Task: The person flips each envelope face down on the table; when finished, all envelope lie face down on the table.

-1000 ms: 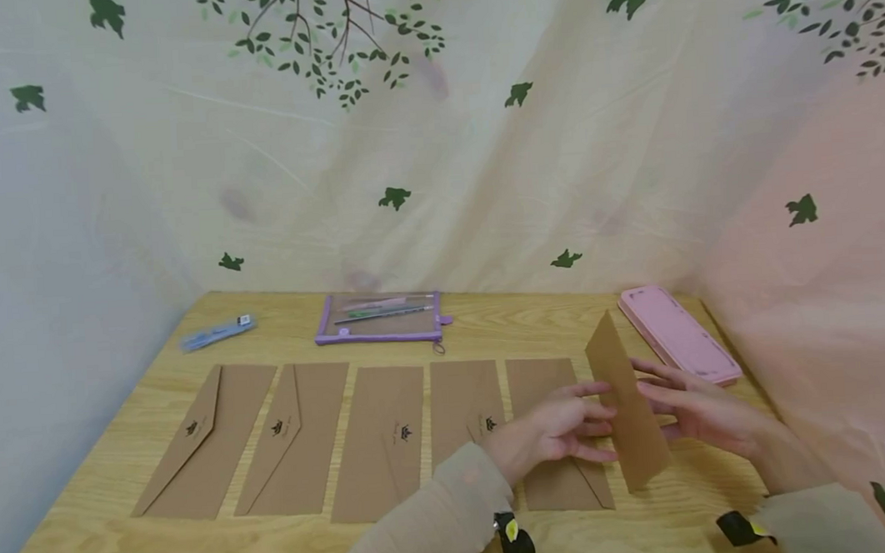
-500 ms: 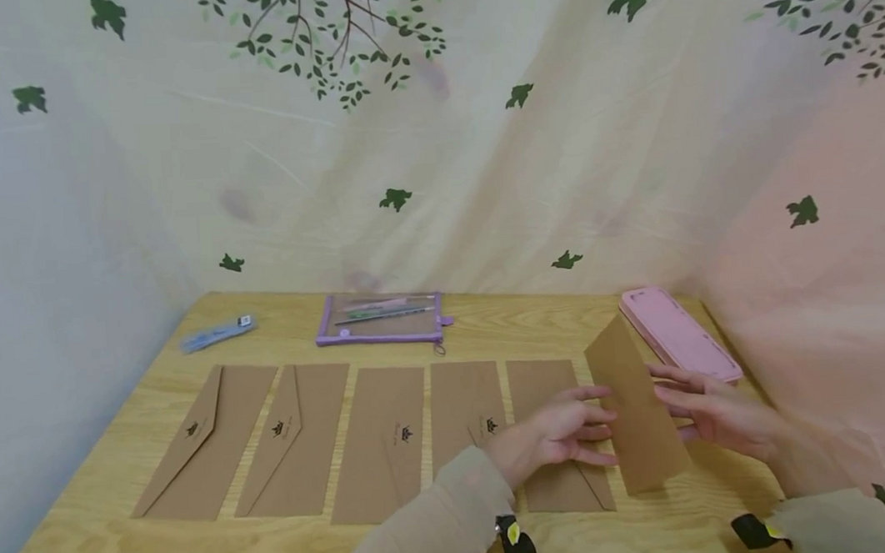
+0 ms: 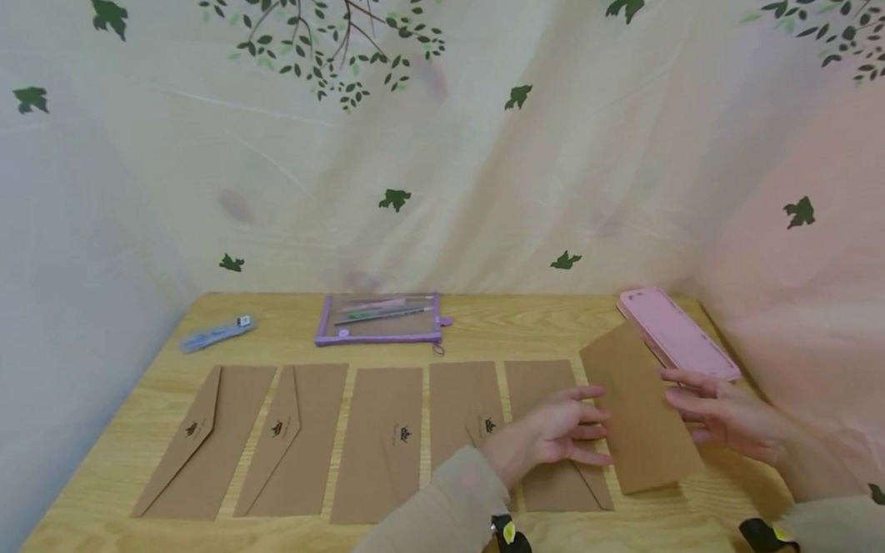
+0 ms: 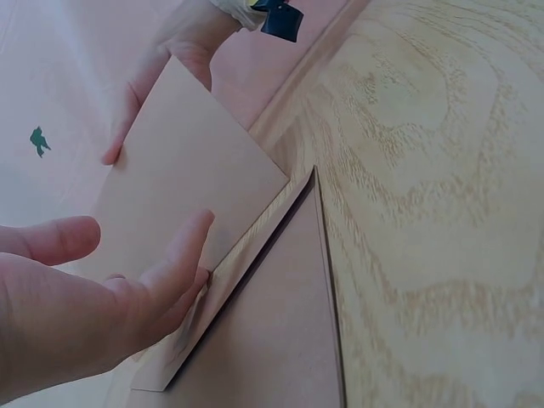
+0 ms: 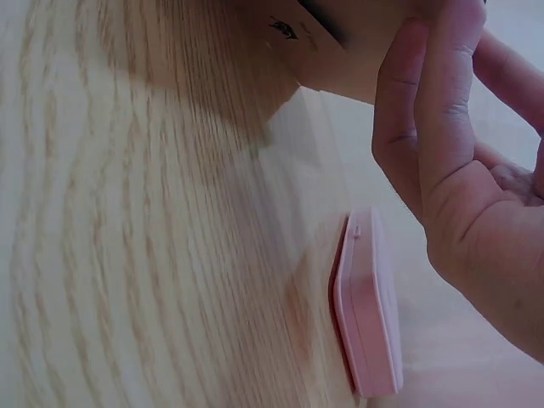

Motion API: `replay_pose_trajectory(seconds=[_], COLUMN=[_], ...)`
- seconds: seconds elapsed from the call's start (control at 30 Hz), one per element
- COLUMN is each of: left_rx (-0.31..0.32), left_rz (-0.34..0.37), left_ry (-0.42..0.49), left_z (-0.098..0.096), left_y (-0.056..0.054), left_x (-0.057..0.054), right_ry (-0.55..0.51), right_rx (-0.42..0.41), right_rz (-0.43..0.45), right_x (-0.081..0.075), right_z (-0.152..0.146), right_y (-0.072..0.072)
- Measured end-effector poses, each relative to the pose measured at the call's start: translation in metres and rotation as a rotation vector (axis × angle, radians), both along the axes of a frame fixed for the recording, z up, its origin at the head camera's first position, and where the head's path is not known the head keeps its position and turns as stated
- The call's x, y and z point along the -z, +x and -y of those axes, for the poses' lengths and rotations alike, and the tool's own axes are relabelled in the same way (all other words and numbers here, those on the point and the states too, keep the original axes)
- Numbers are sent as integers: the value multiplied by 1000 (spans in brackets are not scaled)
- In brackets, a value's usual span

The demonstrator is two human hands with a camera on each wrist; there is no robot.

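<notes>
A brown kraft envelope [image 3: 640, 412] stands tilted at the right end of a row, its plain side towards the head camera. My left hand [image 3: 552, 434] is at its left edge, fingers spread and fairly straight, above the neighbouring envelope [image 3: 541, 376]. In the left wrist view, fingertips of the left hand [image 4: 110, 297] are close to the tilted envelope's face; contact is hard to tell. My right hand [image 3: 727, 412] supports the tilted envelope at its right edge, fingers only slightly bent. In the right wrist view, a crown print shows on the envelope's underside [image 5: 297, 38].
Several more envelopes [image 3: 379, 438] lie side by side on the wooden table [image 3: 122, 460]. Behind them are a purple-edged mesh pouch [image 3: 377, 319] with pens and a blue item [image 3: 218, 332]. A pink case [image 3: 678, 335] lies at the back right, by the curtain.
The tilted envelope has leaned further over to the right, so more of its plain face shows. My right hand has moved right with it. My left hand stays nearly still.
</notes>
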State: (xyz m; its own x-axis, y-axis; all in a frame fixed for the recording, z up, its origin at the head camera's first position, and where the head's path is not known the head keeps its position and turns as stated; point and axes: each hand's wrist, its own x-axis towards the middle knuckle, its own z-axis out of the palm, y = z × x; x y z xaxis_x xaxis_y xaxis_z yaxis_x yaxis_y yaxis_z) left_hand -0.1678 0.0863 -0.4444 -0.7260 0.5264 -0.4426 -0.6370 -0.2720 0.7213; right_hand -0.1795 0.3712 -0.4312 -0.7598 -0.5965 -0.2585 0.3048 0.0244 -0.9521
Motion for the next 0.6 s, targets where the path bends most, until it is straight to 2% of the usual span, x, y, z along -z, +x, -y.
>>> replay_pose_trajectory(seconds=[0.23,0.47,0.6], left_rx=[-5,-5,-7], left_rz=[-10,-27,-33], left_ry=[-10,-12,-10], left_z=[2,5,6], left_y=[0,2,1], left_x=[1,2,1], right_ry=[179,174,241], right_rx=[70,97,124], right_rz=[-27,3,-27], right_x=[5,12,13], right_z=[-9,-16,-15], right_y=[3,3,2])
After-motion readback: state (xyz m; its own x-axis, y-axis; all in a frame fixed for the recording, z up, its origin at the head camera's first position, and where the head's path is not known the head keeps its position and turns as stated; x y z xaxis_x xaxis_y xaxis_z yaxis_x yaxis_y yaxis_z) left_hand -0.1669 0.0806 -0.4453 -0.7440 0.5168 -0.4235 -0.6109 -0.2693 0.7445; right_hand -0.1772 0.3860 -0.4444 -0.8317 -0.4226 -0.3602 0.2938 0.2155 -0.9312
